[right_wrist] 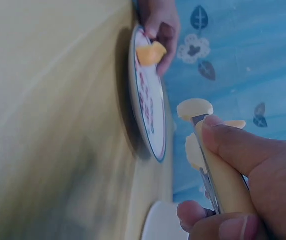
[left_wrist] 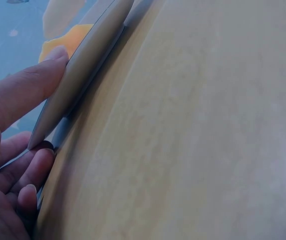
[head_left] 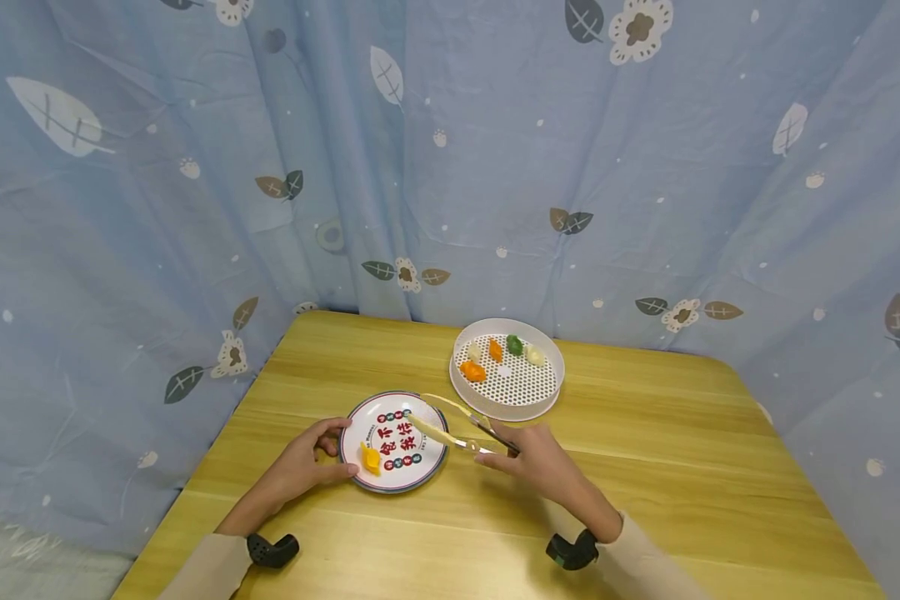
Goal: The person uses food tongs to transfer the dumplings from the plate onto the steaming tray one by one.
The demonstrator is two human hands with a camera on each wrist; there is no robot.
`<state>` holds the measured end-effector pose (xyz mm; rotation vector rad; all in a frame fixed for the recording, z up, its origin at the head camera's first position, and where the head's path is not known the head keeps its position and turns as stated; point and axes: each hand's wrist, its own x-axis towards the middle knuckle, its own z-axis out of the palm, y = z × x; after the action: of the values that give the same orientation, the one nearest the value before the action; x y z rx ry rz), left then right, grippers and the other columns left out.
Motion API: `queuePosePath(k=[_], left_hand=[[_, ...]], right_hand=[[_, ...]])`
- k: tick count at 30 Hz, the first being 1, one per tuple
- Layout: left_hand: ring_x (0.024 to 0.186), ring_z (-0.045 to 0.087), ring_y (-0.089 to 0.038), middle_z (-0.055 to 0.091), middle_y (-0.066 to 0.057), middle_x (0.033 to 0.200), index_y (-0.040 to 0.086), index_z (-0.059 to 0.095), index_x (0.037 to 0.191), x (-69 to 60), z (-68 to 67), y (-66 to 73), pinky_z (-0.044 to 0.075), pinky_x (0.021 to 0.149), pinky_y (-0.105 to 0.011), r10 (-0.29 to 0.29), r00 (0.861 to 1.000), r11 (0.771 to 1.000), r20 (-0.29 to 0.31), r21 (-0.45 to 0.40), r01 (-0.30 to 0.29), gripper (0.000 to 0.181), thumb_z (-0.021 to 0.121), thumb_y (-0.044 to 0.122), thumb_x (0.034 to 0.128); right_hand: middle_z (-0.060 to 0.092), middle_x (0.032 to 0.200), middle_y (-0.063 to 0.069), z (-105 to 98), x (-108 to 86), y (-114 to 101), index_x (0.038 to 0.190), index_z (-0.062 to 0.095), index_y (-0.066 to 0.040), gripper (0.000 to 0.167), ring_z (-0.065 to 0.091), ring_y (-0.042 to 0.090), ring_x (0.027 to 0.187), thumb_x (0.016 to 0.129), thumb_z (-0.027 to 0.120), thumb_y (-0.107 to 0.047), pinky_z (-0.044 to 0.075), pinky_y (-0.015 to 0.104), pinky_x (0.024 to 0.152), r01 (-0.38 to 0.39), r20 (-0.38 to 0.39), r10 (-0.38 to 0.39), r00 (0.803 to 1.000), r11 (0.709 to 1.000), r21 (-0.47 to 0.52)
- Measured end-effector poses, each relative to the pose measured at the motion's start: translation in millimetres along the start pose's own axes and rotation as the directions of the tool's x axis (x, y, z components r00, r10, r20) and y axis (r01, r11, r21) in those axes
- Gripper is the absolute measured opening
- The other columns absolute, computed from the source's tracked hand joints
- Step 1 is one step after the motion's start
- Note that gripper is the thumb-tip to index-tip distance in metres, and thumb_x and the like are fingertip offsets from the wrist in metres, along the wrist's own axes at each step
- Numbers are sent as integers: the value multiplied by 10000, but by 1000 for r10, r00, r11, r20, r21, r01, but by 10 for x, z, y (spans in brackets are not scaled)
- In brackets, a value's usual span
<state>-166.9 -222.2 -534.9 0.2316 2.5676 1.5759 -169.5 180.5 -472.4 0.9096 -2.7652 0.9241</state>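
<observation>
My left hand (head_left: 300,462) grips the left rim of a white plate (head_left: 429,460) with red lettering and a dark-edged rim. The left wrist view shows the thumb on the rim and the other fingers curled beneath. A yellow dumpling-shaped piece (head_left: 371,458) lies on the plate near that thumb. In my right hand (head_left: 536,462) is a pair of tongs (head_left: 429,429) with pale, broad tips. Those tips stand apart over the plate's right side, and I see nothing between them. The right wrist view shows the thumb and fingers around the tongs' handle (right_wrist: 225,185).
Behind the tongs, a round white steamer basket (head_left: 555,392) with a perforated base holds several orange, green and cream pieces (head_left: 473,372). It stands near the back edge of the wooden table (head_left: 682,467). A blue patterned curtain (head_left: 480,167) hangs behind the table.
</observation>
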Motion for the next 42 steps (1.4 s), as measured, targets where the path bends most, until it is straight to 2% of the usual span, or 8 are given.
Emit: queuePosePath(k=[5,13,21,27,32,42], left_hand=[[961,500,-245,565,-89,1079,139,559,1413,7,4,-9,395,777,-281,-5,1000,1000,-4,16,5,771,934,324,764],[952,500,-246,557,-83,1040,141,559,1413,6,9,-7,387,756,-284,-16,1000,999,-3,29,16,777,938,317,757],[955,502,-247,562,-84,1058,143,560,1420,5,7,-16,395,764,-280,-4,1000,1000,-1,23,4,779,938,311,759],[946,499,-244,567,-77,1043,129,561,1421,6,8,-14,391,763,-279,10,1000,999,-8,33,-10,785,937,318,759],[941,495,-240,558,-73,1023,134,560,1422,16,7,-3,384,762,-286,3,1000,999,-12,49,-2,791,936,340,757],[956,502,-253,563,-96,1068,130,554,1426,0,-5,3,406,790,-280,-5,1000,1000,6,7,5,779,934,295,766]], right_hand=[[422,573,-139,73,-43,-102,1356,682,-109,588,332,-34,485,913,751,-490,309,191,448,-46,68,46,997,999,1],[377,550,-166,189,-101,-205,1381,667,-106,648,293,-41,482,910,719,-548,284,174,457,-13,114,13,993,1000,2],[403,543,-178,340,-155,-244,1325,697,-90,595,305,-73,482,918,720,-523,292,151,462,49,151,-56,987,998,50],[252,574,-158,409,-159,-283,1370,676,-126,623,221,-18,518,911,718,-546,247,177,485,22,173,-31,984,999,49],[267,580,-153,436,-130,-307,1360,683,-144,610,252,-10,518,913,709,-558,258,183,487,14,170,-20,985,999,36],[253,569,-160,481,-71,-339,1358,685,-138,558,253,-10,516,922,744,-481,247,192,484,21,159,-20,987,1000,-2]])
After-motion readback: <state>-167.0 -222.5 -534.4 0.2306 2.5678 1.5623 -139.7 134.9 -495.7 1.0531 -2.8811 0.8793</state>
